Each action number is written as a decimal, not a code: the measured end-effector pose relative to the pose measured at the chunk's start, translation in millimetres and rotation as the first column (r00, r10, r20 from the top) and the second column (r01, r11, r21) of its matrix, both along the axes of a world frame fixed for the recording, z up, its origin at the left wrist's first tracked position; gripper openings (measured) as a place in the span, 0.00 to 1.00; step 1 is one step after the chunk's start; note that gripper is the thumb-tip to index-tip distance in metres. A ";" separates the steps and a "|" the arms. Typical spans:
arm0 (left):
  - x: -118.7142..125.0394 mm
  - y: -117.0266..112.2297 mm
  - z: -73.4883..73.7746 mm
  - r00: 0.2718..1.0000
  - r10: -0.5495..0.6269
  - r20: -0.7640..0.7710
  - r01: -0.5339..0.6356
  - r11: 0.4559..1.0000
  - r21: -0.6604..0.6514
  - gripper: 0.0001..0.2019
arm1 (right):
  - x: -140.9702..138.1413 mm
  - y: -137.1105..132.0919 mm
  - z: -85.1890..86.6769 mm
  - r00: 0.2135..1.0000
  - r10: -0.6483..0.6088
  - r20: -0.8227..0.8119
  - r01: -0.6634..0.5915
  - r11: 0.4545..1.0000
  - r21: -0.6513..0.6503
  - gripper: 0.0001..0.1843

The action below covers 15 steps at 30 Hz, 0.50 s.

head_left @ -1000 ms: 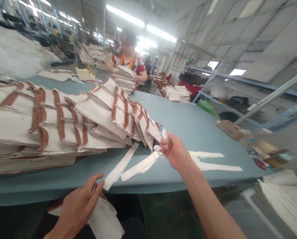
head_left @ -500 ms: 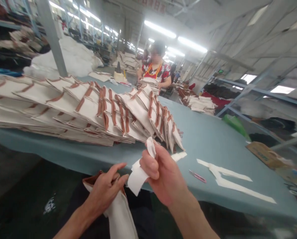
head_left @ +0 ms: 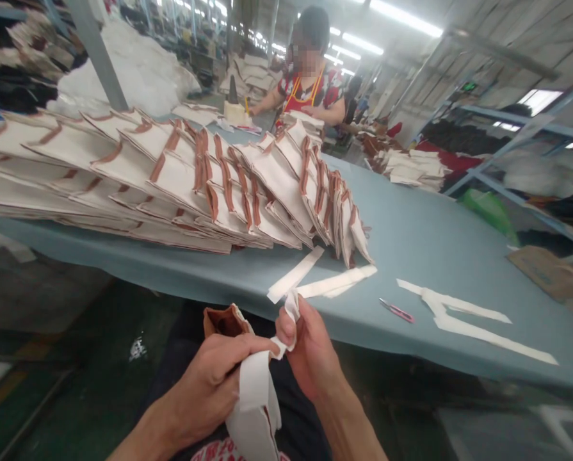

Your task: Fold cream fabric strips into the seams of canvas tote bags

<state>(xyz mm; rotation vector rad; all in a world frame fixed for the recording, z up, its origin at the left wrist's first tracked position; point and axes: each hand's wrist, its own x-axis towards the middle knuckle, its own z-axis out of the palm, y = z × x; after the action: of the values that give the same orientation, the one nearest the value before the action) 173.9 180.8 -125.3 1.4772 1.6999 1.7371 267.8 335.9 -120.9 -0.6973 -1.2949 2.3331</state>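
Observation:
Over my lap, my left hand [head_left: 207, 381] is closed on a cream fabric piece [head_left: 255, 432] with a brown-lined open end. The thumb and fingers of that hand also press on a white strip [head_left: 255, 384], which hangs down across the piece. My right hand [head_left: 310, 342] pinches the strip's other, crumpled end just to the right, so the strip runs between both hands. Whether the strip is joined to the piece is hidden by my fingers. Loose white strips [head_left: 337, 282] lie on the blue-green table right beyond my right hand.
Overlapping cream pieces with brown edges [head_left: 180, 173] cover the table's left side. Pink-handled thread snips [head_left: 396, 310] and a forked white strip [head_left: 497, 333] lie at the right. Another person [head_left: 310, 89] stands across the table. Brown cardboard [head_left: 545, 272] rests at the far right.
My left hand has come up and taken hold of the strip along with the fabric piece. My right hand has moved slightly lower. The view has tilted downward; the co-worker's arm reaches out sideways.

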 end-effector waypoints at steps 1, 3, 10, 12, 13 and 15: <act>0.0 -0.2 3.8 1.000 -0.026 0.013 0.027 0.999 -0.030 0.15 | 8.0 5.5 -7.0 0.998 -0.030 0.064 0.022 0.992 0.125 0.31; -0.4 -0.2 8.0 0.998 -0.052 0.040 0.055 0.995 -0.088 0.15 | 28.1 19.2 -21.2 0.967 -0.112 0.227 0.010 0.913 0.408 0.29; 3.2 9.9 4.3 0.939 -0.046 0.341 0.148 0.948 -0.281 0.11 | 78.7 31.1 -21.9 0.955 -0.237 0.180 -0.081 0.375 0.923 0.22; 4.3 14.5 6.6 0.900 -0.059 0.432 0.205 0.932 -0.300 0.13 | 71.6 22.9 -5.9 0.998 -0.061 0.025 -0.009 0.249 0.969 0.26; 4.5 16.4 8.1 0.893 -0.062 0.446 0.214 0.930 -0.300 0.13 | 65.2 19.7 2.2 0.999 0.025 -0.034 0.028 0.210 0.977 0.27; 4.7 18.5 10.6 0.908 -0.055 0.415 0.187 0.940 -0.285 0.11 | 50.8 16.9 15.3 0.982 0.157 -0.106 0.076 0.183 0.980 0.27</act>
<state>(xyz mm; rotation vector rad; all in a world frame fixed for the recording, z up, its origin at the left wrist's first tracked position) 178.6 199.3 -114.7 0.9794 1.5398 1.4836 318.6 352.7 -105.6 0.0531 -2.2858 0.9646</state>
